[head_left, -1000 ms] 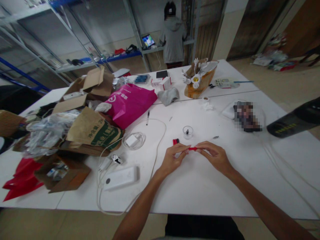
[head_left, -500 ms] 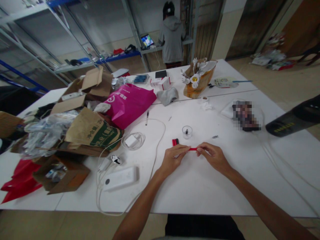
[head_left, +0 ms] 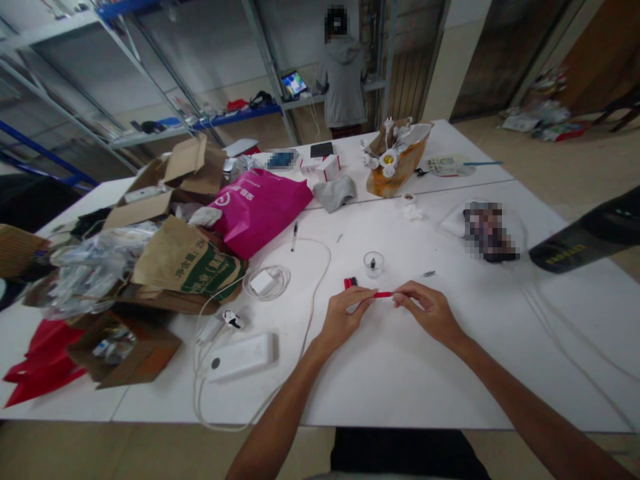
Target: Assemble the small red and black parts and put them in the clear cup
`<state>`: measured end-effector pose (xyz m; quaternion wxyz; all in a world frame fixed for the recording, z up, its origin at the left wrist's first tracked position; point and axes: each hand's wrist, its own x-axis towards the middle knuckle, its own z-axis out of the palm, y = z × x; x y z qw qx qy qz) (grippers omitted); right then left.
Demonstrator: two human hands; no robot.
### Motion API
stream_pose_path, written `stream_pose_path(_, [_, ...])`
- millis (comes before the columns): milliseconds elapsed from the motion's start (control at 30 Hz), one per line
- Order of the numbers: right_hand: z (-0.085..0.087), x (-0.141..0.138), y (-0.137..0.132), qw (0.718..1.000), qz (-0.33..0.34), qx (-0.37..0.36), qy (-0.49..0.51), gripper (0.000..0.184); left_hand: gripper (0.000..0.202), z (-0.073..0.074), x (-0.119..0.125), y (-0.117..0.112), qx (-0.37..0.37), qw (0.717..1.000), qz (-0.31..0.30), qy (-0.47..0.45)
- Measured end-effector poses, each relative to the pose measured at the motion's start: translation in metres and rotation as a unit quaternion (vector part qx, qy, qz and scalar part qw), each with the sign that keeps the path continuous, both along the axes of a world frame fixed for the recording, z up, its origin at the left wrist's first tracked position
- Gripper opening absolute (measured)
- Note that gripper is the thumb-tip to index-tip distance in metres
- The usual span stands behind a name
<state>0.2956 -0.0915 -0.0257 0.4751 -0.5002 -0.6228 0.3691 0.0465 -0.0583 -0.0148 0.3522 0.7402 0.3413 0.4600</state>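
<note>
A slim red pen (head_left: 383, 294) is held level between my two hands above the white table. My left hand (head_left: 347, 311) pinches its left end between thumb and fingers. At the other end, my right hand (head_left: 423, 308) closes its fingertips on the pen. Just behind my left hand lie short red and black pieces, like pen caps (head_left: 351, 283), side by side. A small clear cup (head_left: 373, 264) with a dark little piece inside stands beyond the pen. Beyond my right hand is a small metallic-and-dark part (head_left: 429, 273), too small to name.
To the left lie a white power bank (head_left: 243, 357), a coiled cable with a charger (head_left: 264, 282), cartons (head_left: 145, 360) and a magenta bag (head_left: 265, 207). On the right are a phone (head_left: 493, 230) and a dark bottle (head_left: 585, 237). A person (head_left: 344, 83) stands at the far shelves.
The pen and both hands have barely moved; the pen tilts slightly differently, its right end a little higher. Both hands keep their hold on it.
</note>
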Motion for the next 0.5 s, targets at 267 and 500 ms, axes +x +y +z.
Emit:
stream_pose_path(267, [-0.0017, -0.0018, -0.001, 0.999, -0.006, 0.013, 0.049, 0.02, 0.022, 0.0029, 0.0003, -0.0006, 0.015, 1.0, 0.009, 0.003])
stream_pose_path(500, [0.0012, -0.0014, -0.001, 0.999, -0.006, 0.023, 0.028, 0.019, 0.022, 0.0036, 0.0003, 0.0, 0.017, 1.0, 0.001, -0.005])
